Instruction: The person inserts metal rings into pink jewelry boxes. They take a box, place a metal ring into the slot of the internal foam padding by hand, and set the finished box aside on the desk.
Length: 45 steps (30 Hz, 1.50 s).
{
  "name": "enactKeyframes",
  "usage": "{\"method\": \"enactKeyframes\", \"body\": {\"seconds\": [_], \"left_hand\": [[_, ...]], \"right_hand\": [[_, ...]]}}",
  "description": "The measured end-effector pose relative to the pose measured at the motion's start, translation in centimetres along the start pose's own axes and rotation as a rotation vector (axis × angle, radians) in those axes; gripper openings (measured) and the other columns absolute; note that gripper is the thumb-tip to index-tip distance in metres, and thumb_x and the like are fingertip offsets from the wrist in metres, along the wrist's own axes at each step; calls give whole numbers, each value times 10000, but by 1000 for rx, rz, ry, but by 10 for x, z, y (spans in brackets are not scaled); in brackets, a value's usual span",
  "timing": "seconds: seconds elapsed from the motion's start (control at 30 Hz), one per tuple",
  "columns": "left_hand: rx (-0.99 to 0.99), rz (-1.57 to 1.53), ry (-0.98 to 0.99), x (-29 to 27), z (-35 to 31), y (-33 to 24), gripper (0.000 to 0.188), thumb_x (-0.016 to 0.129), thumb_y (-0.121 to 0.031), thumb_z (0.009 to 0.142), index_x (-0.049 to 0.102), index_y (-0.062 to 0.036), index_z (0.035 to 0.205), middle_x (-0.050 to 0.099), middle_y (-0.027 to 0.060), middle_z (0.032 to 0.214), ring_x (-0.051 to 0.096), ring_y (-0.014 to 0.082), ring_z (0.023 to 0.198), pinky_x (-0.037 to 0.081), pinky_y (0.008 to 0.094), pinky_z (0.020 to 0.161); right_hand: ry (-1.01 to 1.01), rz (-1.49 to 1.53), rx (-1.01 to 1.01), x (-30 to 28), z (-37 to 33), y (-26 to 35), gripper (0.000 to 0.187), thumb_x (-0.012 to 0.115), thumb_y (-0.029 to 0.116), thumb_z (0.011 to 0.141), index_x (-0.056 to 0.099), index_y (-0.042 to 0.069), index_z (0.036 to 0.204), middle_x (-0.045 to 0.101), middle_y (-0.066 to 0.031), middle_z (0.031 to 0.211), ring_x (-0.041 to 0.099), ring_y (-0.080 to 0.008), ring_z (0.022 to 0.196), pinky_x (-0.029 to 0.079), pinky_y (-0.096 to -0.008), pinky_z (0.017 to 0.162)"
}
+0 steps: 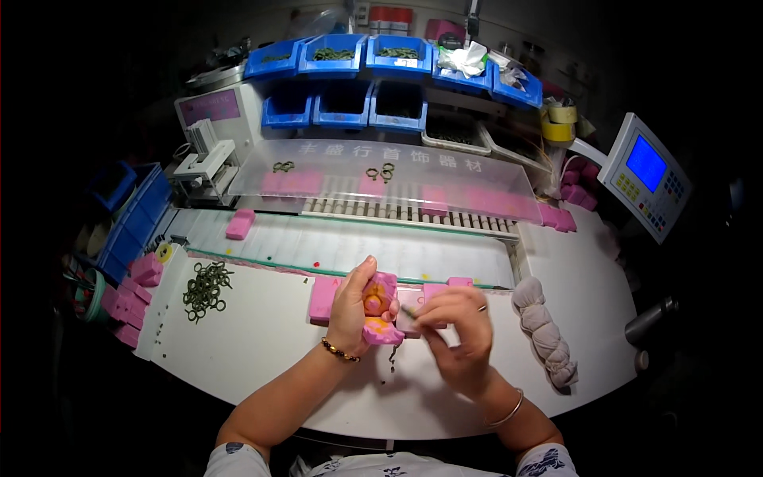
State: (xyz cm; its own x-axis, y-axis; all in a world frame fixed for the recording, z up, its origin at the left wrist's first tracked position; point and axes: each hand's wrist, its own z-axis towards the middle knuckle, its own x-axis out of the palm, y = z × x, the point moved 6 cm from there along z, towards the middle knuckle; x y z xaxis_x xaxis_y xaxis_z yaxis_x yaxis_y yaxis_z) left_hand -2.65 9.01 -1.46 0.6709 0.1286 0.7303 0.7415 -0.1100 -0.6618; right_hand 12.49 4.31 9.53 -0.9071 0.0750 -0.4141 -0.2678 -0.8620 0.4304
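My left hand (350,312) is closed around a pink rubber mold (383,333), whose halves are spread apart. Orange-yellow staining surrounds the hollow inside it. Just to its right, my right hand (462,327) pinches a small dark green piece (408,311); motion blur hides its exact shape. Behind my hands, closed pink molds (323,297) lie along the inner edge of the white table (262,350). Dark green crumbs (393,358) are scattered on the tabletop below the mold. At the left lies a heap of dark green rings (207,289).
A twisted grey cloth (545,334) lies at the right. Beyond the table runs a pale conveyor (366,244) with one pink block (240,224), then a clear cover (334,191) carrying a few green rings. Blue bins (330,56) stand behind; a control panel (648,176) rises at the right.
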Motion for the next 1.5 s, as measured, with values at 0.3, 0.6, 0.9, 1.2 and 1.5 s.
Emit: {"method": "enactKeyframes", "body": {"seconds": [0.3,0.6,0.9,1.2,1.5], "left_hand": [[-56,416,370,35,-27,2,167,636,-145,939,665,16,968,640,29,855,628,93,753,525,226,716],[118,585,337,29,-21,-6,151,655,-69,911,682,26,1026,676,39,920,615,65,820,507,227,720],[-187,779,361,6,-3,-11,124,627,-113,921,682,-4,945,628,4,774,552,46,634,442,190,566],[151,567,277,157,113,-166,303,652,-341,912,631,-63,796,632,33,718,510,135,466,554,310,548],[-120,329,235,123,87,-40,460,646,-429,912,607,2,1067,647,58,839,607,141,651,588,364,608]], "right_hand": [[-28,-324,-216,-12,-11,-1,219,745,9,698,656,96,878,662,-10,871,602,-214,843,450,-348,765],[50,125,284,-1,-12,-37,160,734,-42,748,635,38,845,663,-62,807,635,-193,746,494,-322,685],[515,298,683,-24,-50,-71,253,719,94,850,612,20,1067,643,-58,1016,629,-140,919,536,-302,839],[513,183,616,-56,-53,-48,291,720,131,852,637,51,1119,651,-86,1109,628,-202,1004,541,-333,805],[292,-512,395,-119,-55,-58,424,779,76,722,620,33,1112,597,-142,1158,560,-350,1097,455,-423,941]]}}
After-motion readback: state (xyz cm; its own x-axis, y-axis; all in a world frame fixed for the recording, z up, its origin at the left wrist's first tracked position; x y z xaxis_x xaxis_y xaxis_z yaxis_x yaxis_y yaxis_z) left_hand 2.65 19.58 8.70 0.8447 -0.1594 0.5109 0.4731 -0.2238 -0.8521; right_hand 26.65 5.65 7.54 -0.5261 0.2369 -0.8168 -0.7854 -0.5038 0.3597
